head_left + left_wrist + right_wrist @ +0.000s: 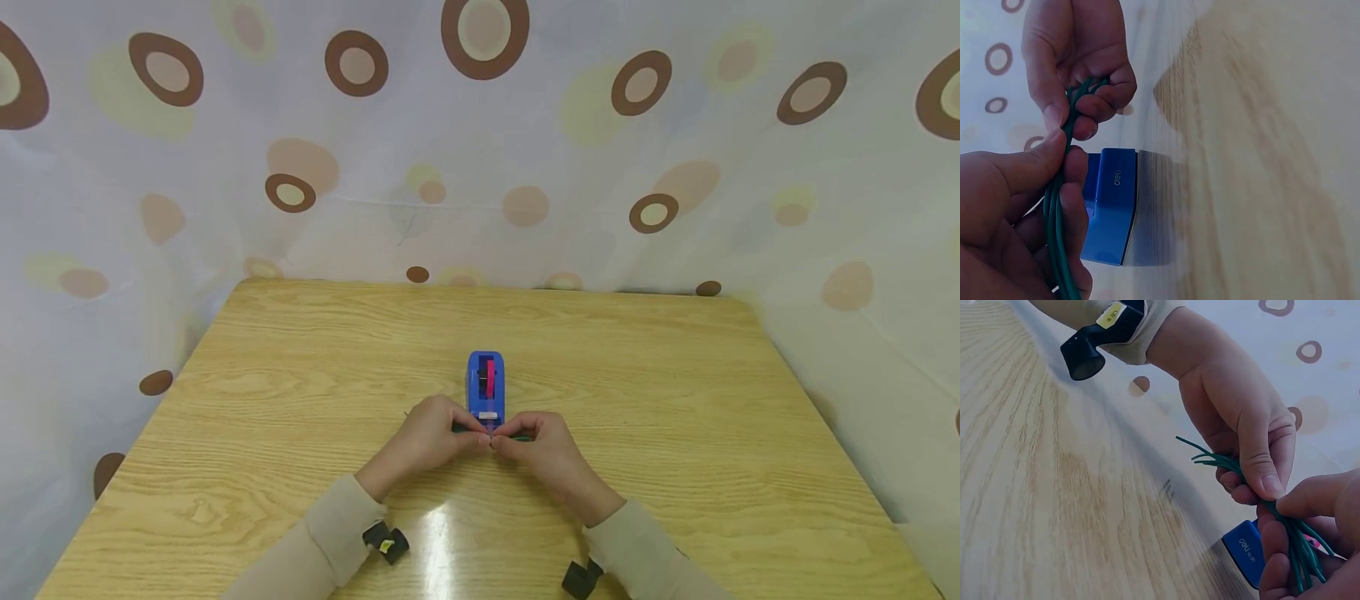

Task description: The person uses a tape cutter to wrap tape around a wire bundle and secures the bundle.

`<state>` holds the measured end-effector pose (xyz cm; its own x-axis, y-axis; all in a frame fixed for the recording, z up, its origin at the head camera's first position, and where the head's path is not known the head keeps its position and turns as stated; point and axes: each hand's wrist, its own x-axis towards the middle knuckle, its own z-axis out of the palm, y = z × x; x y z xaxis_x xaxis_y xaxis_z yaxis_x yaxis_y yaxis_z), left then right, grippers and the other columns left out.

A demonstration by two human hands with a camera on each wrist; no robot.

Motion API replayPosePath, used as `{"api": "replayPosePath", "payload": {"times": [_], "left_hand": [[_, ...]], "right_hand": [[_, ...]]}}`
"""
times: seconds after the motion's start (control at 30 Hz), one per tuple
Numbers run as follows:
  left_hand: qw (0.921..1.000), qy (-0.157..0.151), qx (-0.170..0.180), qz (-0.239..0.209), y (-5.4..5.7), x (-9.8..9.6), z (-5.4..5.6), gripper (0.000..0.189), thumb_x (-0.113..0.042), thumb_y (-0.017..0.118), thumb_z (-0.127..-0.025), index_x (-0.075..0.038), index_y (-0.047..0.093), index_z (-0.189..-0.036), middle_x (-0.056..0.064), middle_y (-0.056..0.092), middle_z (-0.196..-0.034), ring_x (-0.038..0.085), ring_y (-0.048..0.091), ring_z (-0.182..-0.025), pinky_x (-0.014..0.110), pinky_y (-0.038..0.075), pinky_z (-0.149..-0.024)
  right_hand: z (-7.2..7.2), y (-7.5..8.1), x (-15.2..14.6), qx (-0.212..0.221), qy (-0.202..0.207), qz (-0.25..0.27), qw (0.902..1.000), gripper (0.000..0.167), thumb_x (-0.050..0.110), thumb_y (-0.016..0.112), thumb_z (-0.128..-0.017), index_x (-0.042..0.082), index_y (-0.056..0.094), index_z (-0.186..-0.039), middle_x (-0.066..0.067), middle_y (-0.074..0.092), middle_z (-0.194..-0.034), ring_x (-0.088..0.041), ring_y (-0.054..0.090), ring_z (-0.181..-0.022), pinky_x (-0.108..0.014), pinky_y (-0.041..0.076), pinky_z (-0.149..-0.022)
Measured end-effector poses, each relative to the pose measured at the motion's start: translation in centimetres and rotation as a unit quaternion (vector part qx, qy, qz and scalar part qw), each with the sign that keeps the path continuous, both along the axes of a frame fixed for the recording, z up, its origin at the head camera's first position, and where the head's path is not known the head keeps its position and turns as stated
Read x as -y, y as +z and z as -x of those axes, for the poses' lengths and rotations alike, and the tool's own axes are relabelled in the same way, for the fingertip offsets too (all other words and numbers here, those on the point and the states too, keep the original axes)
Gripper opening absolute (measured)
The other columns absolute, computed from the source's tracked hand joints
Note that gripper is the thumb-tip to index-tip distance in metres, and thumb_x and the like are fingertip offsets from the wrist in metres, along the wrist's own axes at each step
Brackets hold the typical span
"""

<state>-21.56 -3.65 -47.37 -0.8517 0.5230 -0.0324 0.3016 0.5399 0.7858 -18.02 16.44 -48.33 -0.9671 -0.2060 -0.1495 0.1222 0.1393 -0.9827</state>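
Observation:
A bundle of thin green wires [1057,231] runs through both hands, which meet thumb to thumb near the table's middle. My left hand [433,435] pinches the bundle between thumb and curled fingers; loose strand ends [1207,459] stick out behind it in the right wrist view. Right beside it, my right hand [546,454] grips the other part, where the strands [1300,550] fan out. Just beyond the fingertips stands a blue tape dispenser [474,392] holding a pink tape roll [491,379]. Whether tape touches the wires is hidden by the fingers.
Beneath everything lies a wooden table [300,350] with light grain. A white curtain [450,117] patterned with brown ovals hangs behind it and along the sides. Each sleeve carries a small black wrist camera [386,542].

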Motion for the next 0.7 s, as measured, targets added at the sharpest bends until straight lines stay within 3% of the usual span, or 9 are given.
{"api": "replayPosePath", "payload": {"times": [0.2, 0.43, 0.7], "left_hand": [[0.9999, -0.009, 0.013, 0.001, 0.17, -0.08, 0.09, 0.012, -0.026, 0.074, -0.091, -0.016, 0.081, -0.091, -0.011, 0.073, -0.085, 0.004, 0.060, -0.076, 0.025, 0.050, -0.066], [0.9997, -0.011, 0.022, 0.006, 0.28, -0.24, 0.09, 0.016, -0.025, 0.069, -0.094, -0.014, 0.081, -0.091, -0.009, 0.072, -0.081, 0.007, 0.053, -0.066, 0.023, 0.038, -0.054], [0.9994, -0.019, 0.022, 0.019, 0.16, -0.35, 0.25, 0.018, -0.025, 0.067, -0.096, -0.015, 0.080, -0.091, -0.010, 0.071, -0.078, 0.007, 0.052, -0.065, 0.023, 0.035, -0.054]], "right_hand": [[-0.02, -0.16, -0.13, -0.024, -0.003, 0.000, 0.9997, 0.013, 0.001, 0.075, -0.085, -0.009, 0.071, -0.092, -0.014, 0.071, -0.091, -0.018, 0.061, -0.082, -0.025, 0.050, -0.070], [-0.06, -0.33, -0.21, -0.046, -0.002, -0.012, 0.9989, 0.014, 0.003, 0.077, -0.084, -0.007, 0.073, -0.093, -0.013, 0.072, -0.092, -0.019, 0.059, -0.085, -0.025, 0.048, -0.072], [-0.01, -0.49, -0.27, -0.055, -0.006, -0.019, 0.9983, 0.011, 0.002, 0.077, -0.083, -0.005, 0.074, -0.090, -0.014, 0.072, -0.093, -0.020, 0.060, -0.086, -0.025, 0.050, -0.073]]}}
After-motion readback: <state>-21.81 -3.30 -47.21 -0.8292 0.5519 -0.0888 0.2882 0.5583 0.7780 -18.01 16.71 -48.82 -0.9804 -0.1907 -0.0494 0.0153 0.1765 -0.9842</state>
